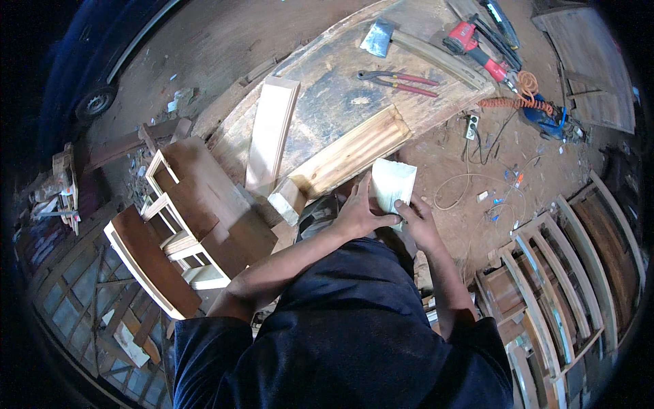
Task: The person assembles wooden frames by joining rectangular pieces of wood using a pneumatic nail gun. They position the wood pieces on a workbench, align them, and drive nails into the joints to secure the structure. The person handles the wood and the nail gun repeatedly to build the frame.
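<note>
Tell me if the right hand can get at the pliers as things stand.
Probably not right away: the right hand is holding the pale piece together with the left hand. Once freed, likely yes: the pliers lie uncovered on the table, beyond that piece.

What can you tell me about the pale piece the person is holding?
The pale piece is whitish, faintly greenish, and roughly four-sided, with a slightly uneven far edge. It looks flat-faced; whether it is wood or folded sheet material, I can't tell. It is held up in front of the body, its broad face toward the camera. The left hand grips its left side, while the right hand has a thumb over the near right corner, hiding part of it.
</note>
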A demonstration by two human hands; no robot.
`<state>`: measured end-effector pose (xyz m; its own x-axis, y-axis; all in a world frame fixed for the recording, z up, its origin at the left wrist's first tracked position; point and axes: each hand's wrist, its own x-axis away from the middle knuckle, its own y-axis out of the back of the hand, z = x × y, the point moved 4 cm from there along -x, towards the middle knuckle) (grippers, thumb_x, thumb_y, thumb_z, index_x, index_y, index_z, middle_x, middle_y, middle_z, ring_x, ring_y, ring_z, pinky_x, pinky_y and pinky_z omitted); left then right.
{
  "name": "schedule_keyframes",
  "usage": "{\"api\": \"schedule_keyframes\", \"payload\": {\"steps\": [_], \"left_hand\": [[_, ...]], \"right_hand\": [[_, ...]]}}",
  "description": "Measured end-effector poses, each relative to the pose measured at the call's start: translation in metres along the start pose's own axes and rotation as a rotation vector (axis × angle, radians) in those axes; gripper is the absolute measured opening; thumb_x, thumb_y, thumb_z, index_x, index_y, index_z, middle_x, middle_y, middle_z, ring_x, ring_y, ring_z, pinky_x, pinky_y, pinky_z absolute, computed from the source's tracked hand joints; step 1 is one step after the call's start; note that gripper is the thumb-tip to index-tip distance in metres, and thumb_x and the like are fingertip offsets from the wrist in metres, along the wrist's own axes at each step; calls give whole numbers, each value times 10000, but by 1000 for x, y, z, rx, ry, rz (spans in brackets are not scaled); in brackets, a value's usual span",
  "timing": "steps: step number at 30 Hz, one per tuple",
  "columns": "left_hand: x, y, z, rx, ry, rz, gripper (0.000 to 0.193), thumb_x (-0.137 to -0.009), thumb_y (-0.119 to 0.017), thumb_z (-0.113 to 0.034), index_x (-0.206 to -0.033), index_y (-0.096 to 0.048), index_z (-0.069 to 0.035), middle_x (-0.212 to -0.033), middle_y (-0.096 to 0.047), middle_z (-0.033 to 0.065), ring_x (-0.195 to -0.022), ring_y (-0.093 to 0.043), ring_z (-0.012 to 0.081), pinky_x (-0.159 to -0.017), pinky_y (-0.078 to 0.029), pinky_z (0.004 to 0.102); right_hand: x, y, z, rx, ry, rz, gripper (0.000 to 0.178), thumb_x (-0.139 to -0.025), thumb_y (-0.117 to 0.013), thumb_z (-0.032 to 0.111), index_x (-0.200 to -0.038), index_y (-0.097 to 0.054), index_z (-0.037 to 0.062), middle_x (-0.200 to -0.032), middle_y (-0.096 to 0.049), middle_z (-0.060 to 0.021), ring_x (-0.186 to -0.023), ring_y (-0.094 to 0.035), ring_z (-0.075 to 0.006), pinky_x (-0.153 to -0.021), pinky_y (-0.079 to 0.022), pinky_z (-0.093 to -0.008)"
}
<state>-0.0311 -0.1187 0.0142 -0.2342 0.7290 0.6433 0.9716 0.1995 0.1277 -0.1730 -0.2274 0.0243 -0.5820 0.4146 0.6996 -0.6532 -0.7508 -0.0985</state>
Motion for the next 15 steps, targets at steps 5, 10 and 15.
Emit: {"api": "schedule_keyframes", "payload": {"steps": [5,10,15], "left_hand": [[3,-2,3,196,10,-17,1277,-723,-906,-456,-1571,-134,107,-1480,-409,334,-1334,-523,388,-1138,-418,434],[9,3,0,375,139,70,990,-824,-866,-392,-1495,-343,114,-1358,-569,245,-1177,-635,252,-1014,-512,359],[15,6,-6,595,283,-42,797,-962,-701,-493,-1443,-432,83,-1304,-617,188,-1185,-605,215,-1018,-498,368]], "right_hand": [[-5,0,2,-54,-47,15,335,-1013,-633,165,-1298,-642,-12,-1171,-697,-76,-1077,-623,-156,-965,-480,-323],[-3,5,2,-60,-52,33,332,-1007,-645,178,-1276,-657,-15,-1151,-701,-73,-1072,-622,-145,-963,-475,-316],[-2,10,-1,-56,-49,58,344,-1004,-640,186,-1284,-652,-14,-1173,-697,-76,-1068,-625,-148,-963,-474,-314]]}}
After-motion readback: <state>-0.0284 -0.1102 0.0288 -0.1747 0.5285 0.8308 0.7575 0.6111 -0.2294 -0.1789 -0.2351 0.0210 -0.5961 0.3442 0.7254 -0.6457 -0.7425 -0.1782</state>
